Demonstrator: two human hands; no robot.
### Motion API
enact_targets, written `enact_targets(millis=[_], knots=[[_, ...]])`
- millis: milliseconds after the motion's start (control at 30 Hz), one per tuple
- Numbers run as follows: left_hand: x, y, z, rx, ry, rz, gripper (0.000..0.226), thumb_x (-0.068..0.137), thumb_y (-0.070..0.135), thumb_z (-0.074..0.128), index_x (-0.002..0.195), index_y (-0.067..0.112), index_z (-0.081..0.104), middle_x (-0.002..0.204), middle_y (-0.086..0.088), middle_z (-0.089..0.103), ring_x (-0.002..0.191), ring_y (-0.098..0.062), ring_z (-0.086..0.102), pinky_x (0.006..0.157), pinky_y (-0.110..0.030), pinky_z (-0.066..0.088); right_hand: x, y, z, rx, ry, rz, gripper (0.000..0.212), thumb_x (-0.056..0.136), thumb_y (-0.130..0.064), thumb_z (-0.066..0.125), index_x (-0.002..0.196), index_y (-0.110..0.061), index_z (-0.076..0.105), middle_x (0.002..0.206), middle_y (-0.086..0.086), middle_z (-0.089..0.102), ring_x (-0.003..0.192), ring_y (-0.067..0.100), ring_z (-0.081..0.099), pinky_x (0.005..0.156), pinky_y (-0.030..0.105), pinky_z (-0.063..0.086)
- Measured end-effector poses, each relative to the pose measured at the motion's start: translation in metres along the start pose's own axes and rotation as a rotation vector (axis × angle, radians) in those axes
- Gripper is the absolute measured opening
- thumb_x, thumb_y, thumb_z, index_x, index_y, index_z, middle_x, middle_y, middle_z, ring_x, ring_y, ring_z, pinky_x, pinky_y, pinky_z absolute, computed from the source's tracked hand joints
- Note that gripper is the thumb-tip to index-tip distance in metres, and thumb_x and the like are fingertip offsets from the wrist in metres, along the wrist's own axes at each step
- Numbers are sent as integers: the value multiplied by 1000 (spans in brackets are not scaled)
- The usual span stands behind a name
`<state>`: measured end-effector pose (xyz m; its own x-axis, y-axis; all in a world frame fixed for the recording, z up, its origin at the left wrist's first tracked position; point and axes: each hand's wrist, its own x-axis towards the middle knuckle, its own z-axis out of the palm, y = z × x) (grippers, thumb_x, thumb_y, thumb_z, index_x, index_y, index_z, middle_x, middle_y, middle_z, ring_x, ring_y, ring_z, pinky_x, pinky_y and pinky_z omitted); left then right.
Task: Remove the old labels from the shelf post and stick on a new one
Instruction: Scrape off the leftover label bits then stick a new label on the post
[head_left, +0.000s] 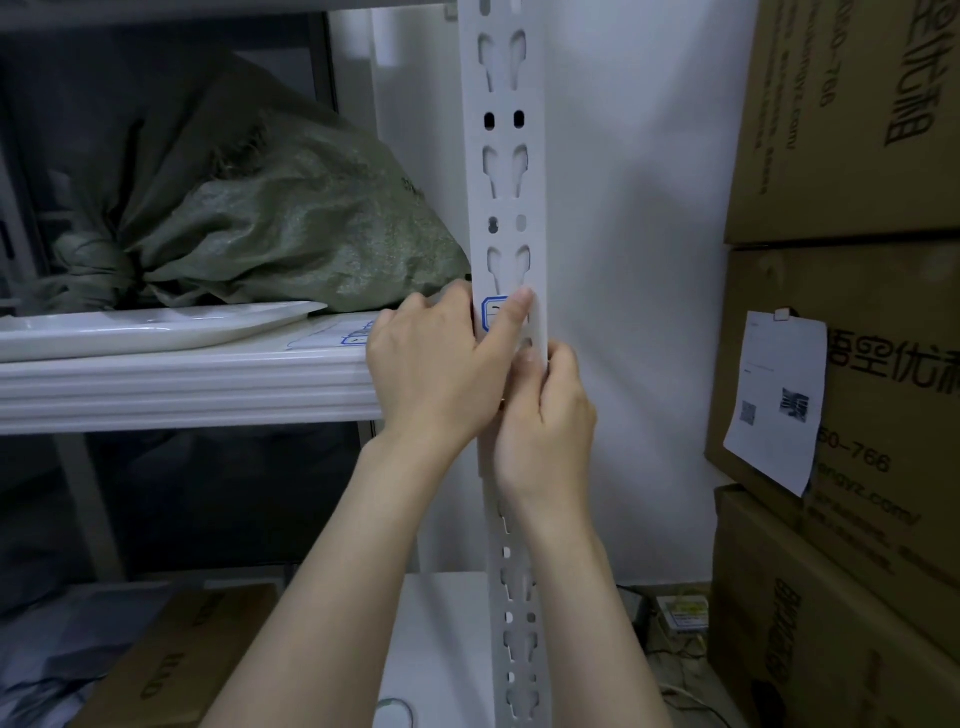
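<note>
Two bare hands meet on a white, slotted shelf post (506, 208) that runs upright through the middle of the view. The left hand (434, 371) wraps against the post's left edge, its fingers curled behind the metal and its thumb stretched up across the front face. Under the tip of that thumb, touching it, is a small white label (493, 318) with a blue border, stuck on the post; the thumb covers the label's right part, so its writing cannot be read. The right hand (545, 415) sits just below and to the right of the left hand, touching it, with its fingers closed around the post's right edge; whether it holds anything besides the post cannot be told. To the left of the left hand, a white shelf (182, 379) juts out at the same height, and more blue-bordered labels (356, 335) lie on its top just beside the left knuckles. Farther left on the shelf rest a white tray (156, 327) and, behind it, a green woven sack (291, 218). Well to the right of the right hand stand stacked cardboard boxes (852, 156), one carrying a paper slip (776, 402).
</note>
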<state>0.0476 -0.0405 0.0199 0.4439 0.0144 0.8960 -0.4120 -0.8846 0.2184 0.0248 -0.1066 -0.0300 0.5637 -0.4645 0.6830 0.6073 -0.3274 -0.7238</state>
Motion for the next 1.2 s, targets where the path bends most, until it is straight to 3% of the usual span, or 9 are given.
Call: enact_targets(millis=[133, 300, 533, 867, 967, 1200], knots=[[0, -2, -1, -27, -3, 18, 49, 95, 56, 33, 67, 18, 41, 59, 11, 35, 76, -22, 45, 72, -32, 22, 2, 1, -2, 22, -25, 5, 19, 103, -25, 40, 97, -14, 55, 73, -10, 60, 66, 5, 54, 58, 26, 39], [0, -2, -1, -43, -5, 26, 49, 96, 53, 33, 69, 15, 45, 59, 10, 38, 74, -22, 45, 72, -33, 24, 4, 3, -3, 9, -37, -7, 15, 103, -23, 41, 94, -17, 52, 73, -14, 56, 65, -1, 50, 57, 15, 37], [0, -5, -3, -50, -26, 41, 49, 87, 51, 21, 80, 17, 55, 67, 5, 45, 76, -20, 41, 71, -31, 20, 4, 2, -5, 16, -50, -2, 14, 103, -24, 41, 94, -18, 50, 71, -14, 55, 63, -3, 50, 56, 12, 37], [4, 4, 0, -69, -29, -74, 40, 77, 52, 28, 64, 18, 44, 65, 1, 54, 77, -25, 49, 73, -35, 29, 6, 3, -5, 24, -61, 14, 16, 103, -26, 41, 92, -19, 50, 69, -12, 54, 61, -7, 49, 56, 13, 38], [4, 4, 0, -59, -23, -81, 40, 76, 51, 28, 67, 17, 48, 64, 2, 53, 76, -25, 48, 73, -35, 30, 6, 2, -6, 22, -62, 16, 16, 103, -25, 42, 91, -18, 49, 68, -12, 53, 60, -11, 49, 55, 10, 38], [4, 6, 0, -53, 3, -77, 41, 73, 52, 19, 61, 18, 38, 56, 5, 41, 71, -23, 43, 71, -33, 24, 6, 2, -6, 16, -63, 29, 17, 103, -25, 41, 91, -16, 49, 67, -12, 53, 59, -10, 50, 53, 10, 36]])
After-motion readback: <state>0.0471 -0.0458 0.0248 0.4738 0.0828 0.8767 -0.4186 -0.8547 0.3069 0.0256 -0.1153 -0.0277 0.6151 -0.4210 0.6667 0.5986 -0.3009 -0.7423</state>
